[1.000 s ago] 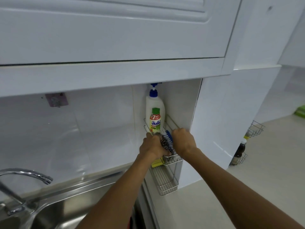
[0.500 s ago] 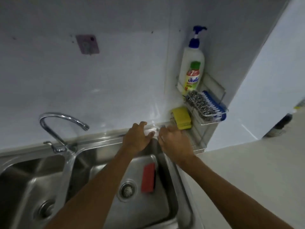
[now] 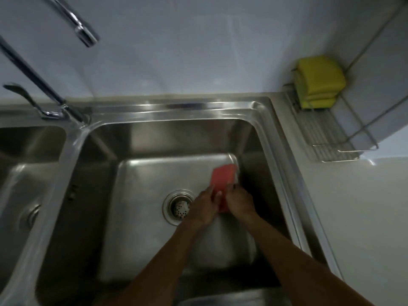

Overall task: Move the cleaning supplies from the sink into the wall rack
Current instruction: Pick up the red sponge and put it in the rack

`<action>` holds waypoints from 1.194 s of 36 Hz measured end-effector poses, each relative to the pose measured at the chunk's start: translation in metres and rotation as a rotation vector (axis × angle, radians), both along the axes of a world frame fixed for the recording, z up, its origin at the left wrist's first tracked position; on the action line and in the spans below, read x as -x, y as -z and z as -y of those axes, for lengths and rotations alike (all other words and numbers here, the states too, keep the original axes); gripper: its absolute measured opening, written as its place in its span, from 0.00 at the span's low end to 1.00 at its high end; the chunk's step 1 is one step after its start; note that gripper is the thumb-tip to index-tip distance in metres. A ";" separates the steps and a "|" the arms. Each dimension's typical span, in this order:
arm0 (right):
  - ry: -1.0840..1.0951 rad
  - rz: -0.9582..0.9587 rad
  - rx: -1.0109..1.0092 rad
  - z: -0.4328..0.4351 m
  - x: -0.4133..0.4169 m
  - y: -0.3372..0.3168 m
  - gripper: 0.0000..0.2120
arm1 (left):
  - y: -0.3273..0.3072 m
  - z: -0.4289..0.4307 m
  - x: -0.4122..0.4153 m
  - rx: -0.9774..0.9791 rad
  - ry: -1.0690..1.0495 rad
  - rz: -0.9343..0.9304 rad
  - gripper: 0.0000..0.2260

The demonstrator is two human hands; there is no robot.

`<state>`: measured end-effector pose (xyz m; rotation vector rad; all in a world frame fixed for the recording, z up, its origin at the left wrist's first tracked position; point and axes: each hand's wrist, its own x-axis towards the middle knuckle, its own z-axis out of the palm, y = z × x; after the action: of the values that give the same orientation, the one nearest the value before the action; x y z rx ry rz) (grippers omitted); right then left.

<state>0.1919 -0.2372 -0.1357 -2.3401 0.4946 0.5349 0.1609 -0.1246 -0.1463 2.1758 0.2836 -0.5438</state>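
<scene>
A red sponge (image 3: 222,177) lies on the bottom of the right steel sink basin (image 3: 141,173), near its right wall. My left hand (image 3: 204,205) and my right hand (image 3: 239,200) both close on the sponge's near end, one on each side. The wire wall rack (image 3: 324,138) hangs at the right, past the sink's edge, and its lower shelf holds a stack of yellow sponges (image 3: 318,82) at the wall end. The rack's upper shelf is out of view.
The drain strainer (image 3: 180,206) sits just left of my hands. A chrome faucet (image 3: 39,85) rises at the left with its spout (image 3: 85,36) over the basin's far left. A second basin (image 3: 19,173) lies at the left. White counter (image 3: 362,217) runs along the right.
My hands have left the rack, passed over the sink's back rim and come down into the basin onto the red sponge. My view has tilted down from the rack to the sink.
</scene>
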 end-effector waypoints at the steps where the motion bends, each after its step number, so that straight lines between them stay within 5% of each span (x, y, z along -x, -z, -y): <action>1: 0.004 0.029 -0.037 -0.002 0.000 0.001 0.27 | 0.008 0.004 -0.004 0.015 -0.032 0.012 0.27; 4: 0.030 0.057 -0.163 -0.005 0.002 -0.009 0.23 | 0.023 0.008 -0.010 0.126 -0.138 0.041 0.31; 7: 0.056 0.104 -0.248 -0.002 0.001 -0.019 0.20 | -0.001 0.008 -0.006 0.282 -0.229 0.032 0.23; 12: -0.073 0.333 -0.190 0.011 -0.003 -0.060 0.08 | -0.049 0.005 -0.009 0.552 -0.364 0.038 0.14; 15: -0.178 0.534 -0.124 0.020 -0.011 -0.105 0.14 | -0.078 0.005 -0.014 0.563 -0.406 0.095 0.14; 21: -0.265 0.784 0.088 0.056 -0.042 -0.193 0.15 | -0.143 0.032 -0.027 0.318 -0.160 0.410 0.13; 26: -0.278 0.883 0.307 0.107 -0.060 -0.250 0.13 | -0.170 0.082 -0.047 -0.307 0.288 0.718 0.23; 34: -0.318 0.832 0.596 0.188 -0.054 -0.277 0.07 | -0.156 0.151 -0.043 -0.505 0.474 0.448 0.38; 43: -0.397 0.649 0.646 0.208 -0.071 -0.256 0.09 | -0.125 0.163 -0.039 -0.585 0.454 0.395 0.37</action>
<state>0.2629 -0.4450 0.1204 -3.0465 -0.1415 -0.2874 0.1999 -0.2877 -0.0214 2.8787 -0.3170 -0.2736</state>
